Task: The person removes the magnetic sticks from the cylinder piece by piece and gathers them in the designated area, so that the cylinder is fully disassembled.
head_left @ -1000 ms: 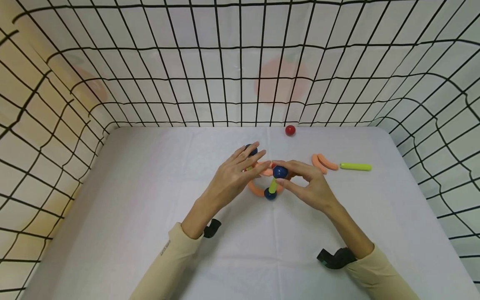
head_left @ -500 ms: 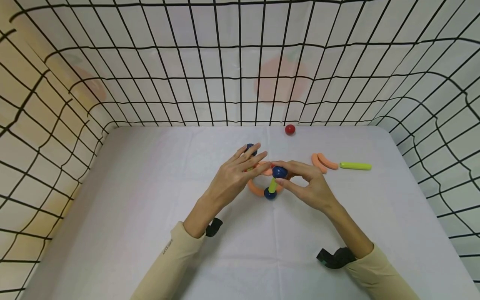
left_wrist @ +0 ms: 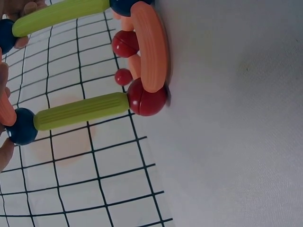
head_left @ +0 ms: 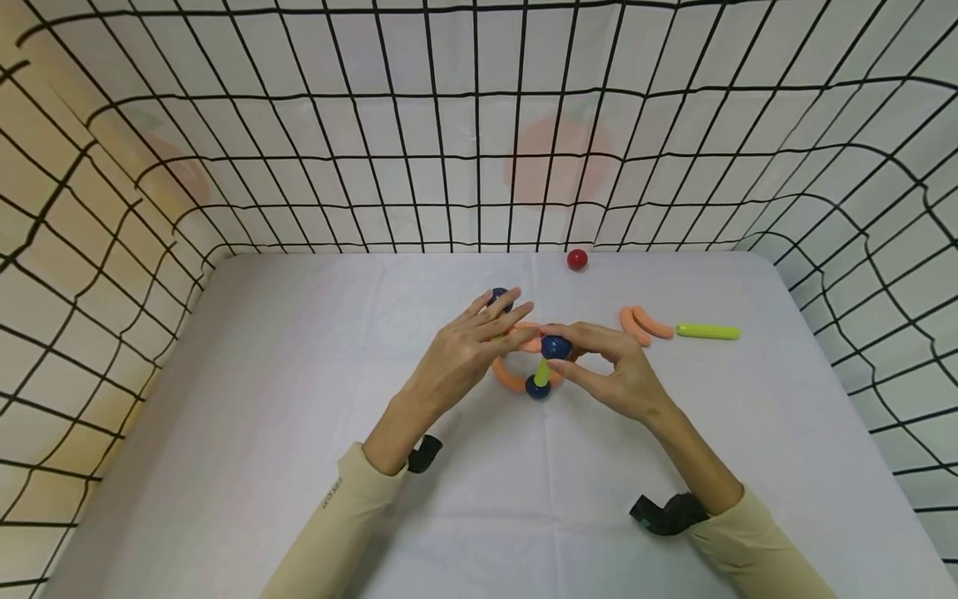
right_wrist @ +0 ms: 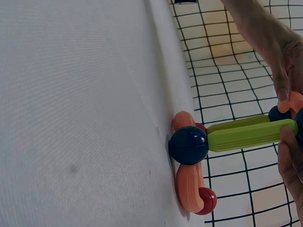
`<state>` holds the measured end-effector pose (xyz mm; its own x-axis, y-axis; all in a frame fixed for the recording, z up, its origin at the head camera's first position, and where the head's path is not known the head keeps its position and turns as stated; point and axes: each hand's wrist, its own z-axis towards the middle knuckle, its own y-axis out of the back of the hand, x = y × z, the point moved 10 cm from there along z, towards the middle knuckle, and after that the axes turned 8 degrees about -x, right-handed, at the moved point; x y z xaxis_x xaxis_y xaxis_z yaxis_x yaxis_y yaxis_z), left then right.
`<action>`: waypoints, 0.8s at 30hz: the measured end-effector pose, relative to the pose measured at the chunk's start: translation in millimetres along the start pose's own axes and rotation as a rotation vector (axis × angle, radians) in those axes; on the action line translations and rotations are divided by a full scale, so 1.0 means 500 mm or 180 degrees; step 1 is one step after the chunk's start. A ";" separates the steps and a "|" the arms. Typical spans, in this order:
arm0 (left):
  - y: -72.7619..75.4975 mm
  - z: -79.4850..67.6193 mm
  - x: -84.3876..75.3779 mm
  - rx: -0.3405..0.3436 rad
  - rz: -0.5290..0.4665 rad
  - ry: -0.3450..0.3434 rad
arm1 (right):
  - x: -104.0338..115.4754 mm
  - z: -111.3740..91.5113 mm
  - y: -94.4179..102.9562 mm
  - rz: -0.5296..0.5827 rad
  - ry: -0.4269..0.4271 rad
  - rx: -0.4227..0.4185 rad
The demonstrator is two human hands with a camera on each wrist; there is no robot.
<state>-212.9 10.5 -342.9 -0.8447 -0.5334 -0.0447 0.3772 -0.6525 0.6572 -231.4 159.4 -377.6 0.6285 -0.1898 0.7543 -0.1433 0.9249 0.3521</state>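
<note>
Both hands are at a toy frame of balls and rods in the head view. Its base has orange curved rods (head_left: 507,378), a front blue ball (head_left: 537,387) and a red ball (left_wrist: 147,97). Green rods (left_wrist: 83,111) (right_wrist: 246,135) rise to upper blue balls. My right hand (head_left: 617,370) pinches the nearer upper blue ball (head_left: 555,347) between thumb and fingers. My left hand (head_left: 462,353) reaches over the frame's left side and grips an upper orange curved rod (right_wrist: 295,100) beside another blue ball (left_wrist: 22,126). Its thumb is hidden in the head view.
To the right lie two loose orange curved rods (head_left: 647,325) and a loose green rod (head_left: 708,332). A loose red ball (head_left: 577,259) is at the back edge of the white table (head_left: 299,374). Black wire mesh (head_left: 479,158) surrounds the back and sides.
Hardly anything differs. The blue ball in my right hand sits very slightly lower in the head view, and both hands stay at the frame.
</note>
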 end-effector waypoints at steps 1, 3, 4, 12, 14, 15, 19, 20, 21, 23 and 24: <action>0.000 0.000 0.001 -0.0005 -0.0014 0.0008 | 0.000 0.000 0.000 0.0014 -0.0002 -0.0004; 0.001 -0.001 0.002 -0.0013 -0.0041 0.0023 | 0.002 0.002 -0.001 0.0022 0.0021 -0.0009; 0.001 -0.002 0.003 -0.0012 -0.0052 0.0030 | 0.004 0.002 -0.002 0.0029 0.0047 -0.0013; 0.002 -0.003 0.007 0.0017 -0.0202 0.0104 | 0.007 0.003 -0.005 0.0111 0.0043 0.0036; 0.002 -0.003 0.008 0.0025 -0.0232 0.0119 | 0.006 0.003 -0.006 0.0097 0.0028 0.0048; 0.003 -0.003 0.009 0.0028 -0.0247 0.0126 | 0.005 0.003 -0.005 0.0081 0.0027 0.0046; 0.009 -0.006 0.018 0.0015 -0.0236 0.0201 | 0.002 0.006 0.005 0.0082 0.0072 -0.0039; 0.011 -0.007 0.020 -0.0001 -0.0230 0.0209 | 0.001 0.006 0.009 0.0087 0.0085 -0.0071; 0.013 -0.007 0.021 -0.0014 -0.0216 0.0211 | -0.001 0.006 0.012 0.0094 0.0088 -0.0098; 0.016 -0.006 0.019 -0.0045 -0.0177 0.0181 | -0.001 0.006 0.017 0.0124 0.0109 -0.0127; 0.016 -0.005 0.017 -0.0049 -0.0163 0.0156 | -0.001 0.005 0.017 0.0113 0.0114 -0.0132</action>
<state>-216.3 -0.7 -340.2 -0.8437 -0.5244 -0.1150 0.3400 -0.6877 0.6415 -234.9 166.5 -373.3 0.6507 -0.1453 0.7453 -0.1349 0.9438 0.3017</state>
